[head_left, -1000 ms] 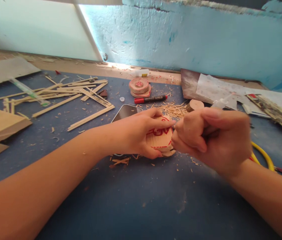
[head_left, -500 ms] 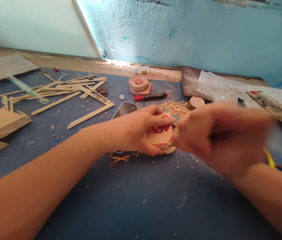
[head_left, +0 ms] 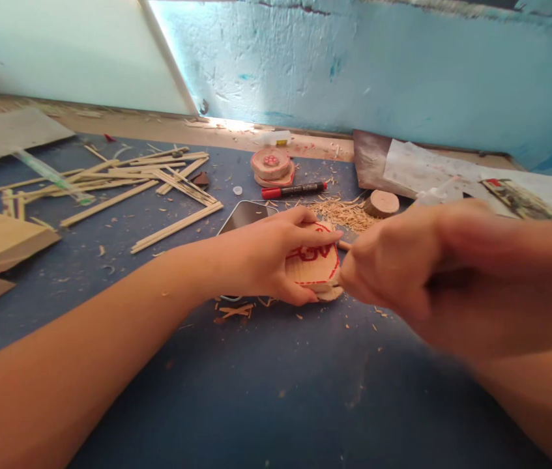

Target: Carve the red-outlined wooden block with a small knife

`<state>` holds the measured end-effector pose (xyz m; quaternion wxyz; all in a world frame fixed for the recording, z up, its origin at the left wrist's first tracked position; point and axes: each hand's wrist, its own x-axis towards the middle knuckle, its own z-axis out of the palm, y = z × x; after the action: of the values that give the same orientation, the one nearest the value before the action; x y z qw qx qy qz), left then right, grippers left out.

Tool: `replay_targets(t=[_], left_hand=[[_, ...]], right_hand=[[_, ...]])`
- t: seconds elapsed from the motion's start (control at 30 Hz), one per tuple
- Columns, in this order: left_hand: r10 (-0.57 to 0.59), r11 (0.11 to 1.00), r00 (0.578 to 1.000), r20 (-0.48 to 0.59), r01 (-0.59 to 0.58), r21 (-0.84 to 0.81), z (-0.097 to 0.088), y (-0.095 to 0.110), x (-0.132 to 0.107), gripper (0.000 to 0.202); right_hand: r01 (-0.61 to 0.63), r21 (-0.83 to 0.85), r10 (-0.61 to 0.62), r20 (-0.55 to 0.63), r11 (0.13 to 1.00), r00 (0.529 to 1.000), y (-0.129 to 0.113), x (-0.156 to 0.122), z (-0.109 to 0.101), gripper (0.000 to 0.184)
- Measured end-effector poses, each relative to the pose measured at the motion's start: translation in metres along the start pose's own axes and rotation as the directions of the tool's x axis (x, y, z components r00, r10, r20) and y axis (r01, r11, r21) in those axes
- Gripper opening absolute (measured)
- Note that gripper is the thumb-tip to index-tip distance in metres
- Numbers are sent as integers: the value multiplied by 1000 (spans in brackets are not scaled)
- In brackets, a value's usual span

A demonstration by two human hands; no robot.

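My left hand (head_left: 266, 260) grips a round wooden slice (head_left: 315, 266) marked with red lines, holding it on the blue table (head_left: 266, 391). My right hand (head_left: 432, 273) is closed in a fist right beside the slice's right edge, blurred by motion. Whatever it holds is hidden inside the fingers. Fine wood shavings (head_left: 344, 212) lie just behind the slice.
A red marker (head_left: 294, 190) and a carved wooden disc (head_left: 272, 167) lie farther back. A phone (head_left: 245, 215) sits behind my left hand. Several thin wooden sticks (head_left: 158, 182) spread at the left. A small wood round (head_left: 381, 203) and papers (head_left: 432, 172) are at the right.
My right hand has shifted slightly rightward and closer to the camera, now more blurred. My left hand and the wooden slice stay in place.
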<state>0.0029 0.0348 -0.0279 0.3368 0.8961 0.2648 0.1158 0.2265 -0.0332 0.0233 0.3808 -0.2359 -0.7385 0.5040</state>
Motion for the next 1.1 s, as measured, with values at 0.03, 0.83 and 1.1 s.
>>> replay_targets(t=[0.03, 0.83, 1.1], left_hand=[[9, 1000, 1000, -3, -9, -1, 1, -1, 0, 53], [27, 1000, 1000, 1, -27, 3, -1, 2, 0, 55], [-8, 1000, 1000, 16, 8, 31, -2, 5, -1, 59]], right_hand=[[-7, -6, 7, 0, 1000, 1000, -2, -1, -1, 44], [-34, 212, 56, -101, 977, 993, 13, 6, 10, 49], [18, 128, 5, -181, 992, 983, 5, 2, 7, 52]])
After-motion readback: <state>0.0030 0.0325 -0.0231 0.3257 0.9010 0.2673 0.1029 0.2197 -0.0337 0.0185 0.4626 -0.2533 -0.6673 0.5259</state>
